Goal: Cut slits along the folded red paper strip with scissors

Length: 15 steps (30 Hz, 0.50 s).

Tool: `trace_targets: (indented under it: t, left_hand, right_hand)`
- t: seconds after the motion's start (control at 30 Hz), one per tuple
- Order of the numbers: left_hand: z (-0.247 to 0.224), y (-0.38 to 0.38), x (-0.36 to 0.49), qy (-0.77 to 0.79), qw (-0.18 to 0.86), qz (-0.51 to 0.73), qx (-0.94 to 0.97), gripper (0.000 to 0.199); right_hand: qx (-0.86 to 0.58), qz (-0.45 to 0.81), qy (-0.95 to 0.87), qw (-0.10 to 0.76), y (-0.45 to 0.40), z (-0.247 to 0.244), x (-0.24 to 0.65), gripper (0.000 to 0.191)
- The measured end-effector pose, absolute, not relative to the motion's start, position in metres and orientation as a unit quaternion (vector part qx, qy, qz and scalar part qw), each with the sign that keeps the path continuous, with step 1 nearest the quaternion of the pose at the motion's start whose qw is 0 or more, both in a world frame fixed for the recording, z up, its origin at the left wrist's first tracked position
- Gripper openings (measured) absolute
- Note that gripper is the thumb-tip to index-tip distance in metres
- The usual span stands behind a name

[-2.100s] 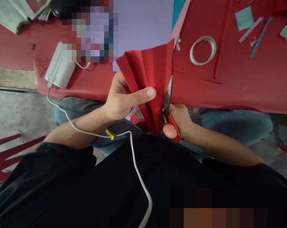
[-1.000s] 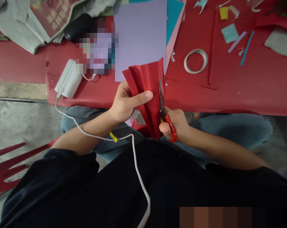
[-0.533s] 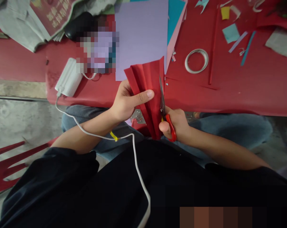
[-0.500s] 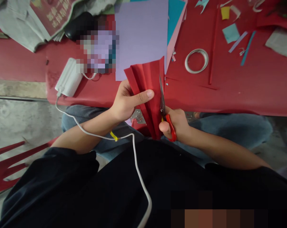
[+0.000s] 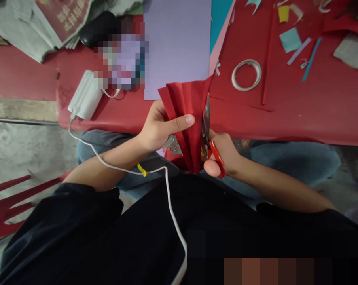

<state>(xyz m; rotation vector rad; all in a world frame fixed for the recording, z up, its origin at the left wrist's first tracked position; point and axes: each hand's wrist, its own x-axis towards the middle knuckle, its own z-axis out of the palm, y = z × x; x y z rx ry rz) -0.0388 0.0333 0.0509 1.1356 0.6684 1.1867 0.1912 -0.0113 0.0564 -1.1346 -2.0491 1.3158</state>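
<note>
In the head view, your left hand [image 5: 155,128] pinches the pleated red paper [image 5: 184,99] by the red table [image 5: 297,122], folds made, while your right hand [image 5: 228,148] curls its fingers round red-handled scissors [image 5: 217,155] at the paper's edge, trimming seemingly unfinished.

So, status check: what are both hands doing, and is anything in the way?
Left hand: grip on pleated red paper. Right hand: holding scissors at its edge. White cable over left forearm, away from blades.
</note>
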Motion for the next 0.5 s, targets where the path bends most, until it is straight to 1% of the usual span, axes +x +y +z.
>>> trace_targets:
  t: [0.2,0.33,0.5]
  left_hand:
    - [0.037,0.035,-0.037,0.305,0.629,0.515,0.497,0.033]
    - [0.038,0.033,-0.036,0.312,0.629,0.508,0.499,0.035]
    - [0.045,0.034,-0.033,0.320,0.618,0.508,0.507,0.035]
  right_hand:
    - [-0.428,0.456,-0.749,0.221,-0.008,0.063,0.191,0.084]
    - [-0.446,0.423,-0.758,0.218,-0.007,0.069,0.188,0.087]
    - [-0.454,0.399,-0.759,0.241,-0.005,0.072,0.185,0.096]
